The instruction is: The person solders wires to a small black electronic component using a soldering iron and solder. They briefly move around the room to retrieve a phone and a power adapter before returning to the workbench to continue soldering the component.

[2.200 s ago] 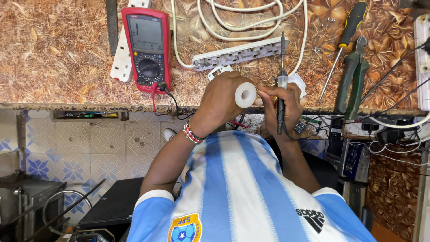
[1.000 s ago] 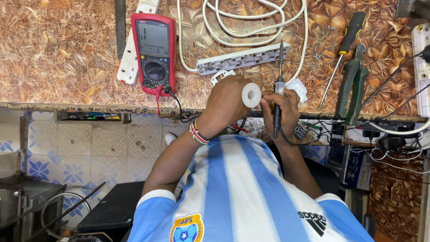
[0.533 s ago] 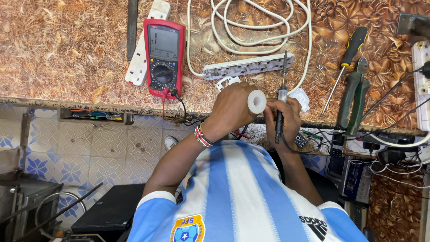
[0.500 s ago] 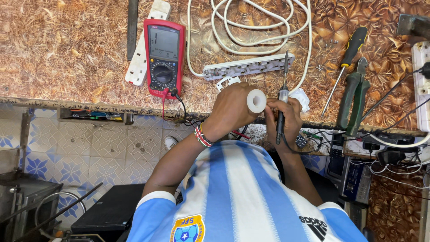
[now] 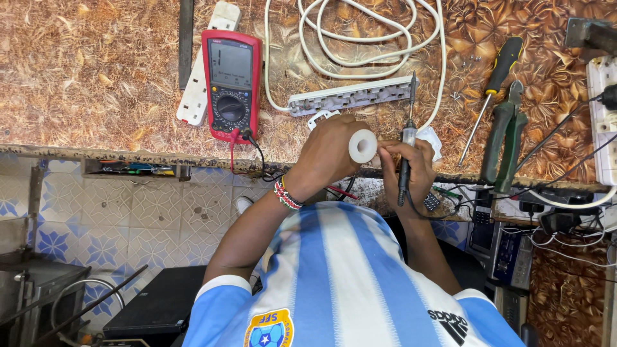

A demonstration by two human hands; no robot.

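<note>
White tape roll (image 5: 362,146) sits gripped in left hand (image 5: 331,151), touching right hand (image 5: 411,170).

A single view comes from a camera worn on the person's head, looking almost straight down past the striped shirt (image 5: 347,283) onto the front edge of the worktop (image 5: 96,83). It sits close enough that both hands fall near the middle of the frame, with the tiled floor (image 5: 148,205) showing below the worktop edge and the worktop filling the upper half
</note>
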